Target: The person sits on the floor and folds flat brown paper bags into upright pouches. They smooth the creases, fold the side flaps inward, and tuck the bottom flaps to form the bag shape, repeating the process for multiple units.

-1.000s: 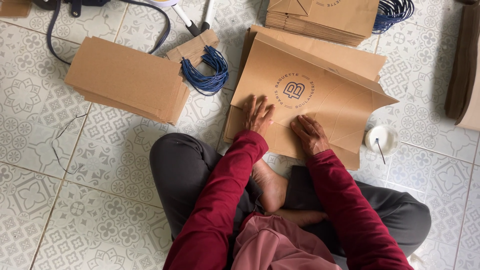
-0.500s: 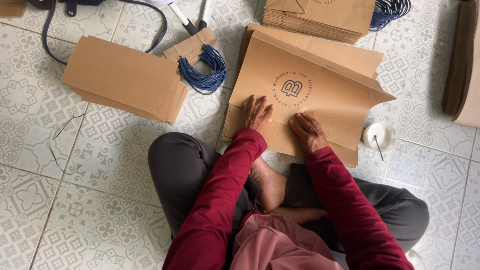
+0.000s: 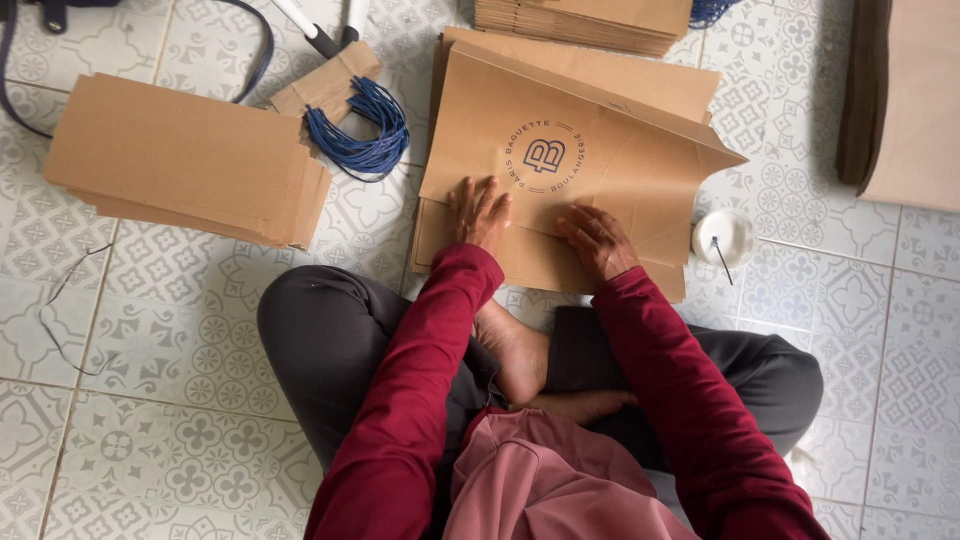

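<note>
Left hand [image 3: 480,212] and right hand [image 3: 598,240] press flat, fingers spread and gripping nothing, on the brown paper bag [image 3: 560,170]; blue cord bundle [image 3: 362,140] far left, white round tub [image 3: 724,236] right.

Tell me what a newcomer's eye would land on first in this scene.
First, the left hand and right hand, both pressed flat on a brown paper sheet with a round blue printed mark, lying on the patterned tile floor ahead of the crossed legs. Then the stack of flat brown paper to the left, with a bundle of blue cord beside it. A small white tub sits right of the sheet.
</note>
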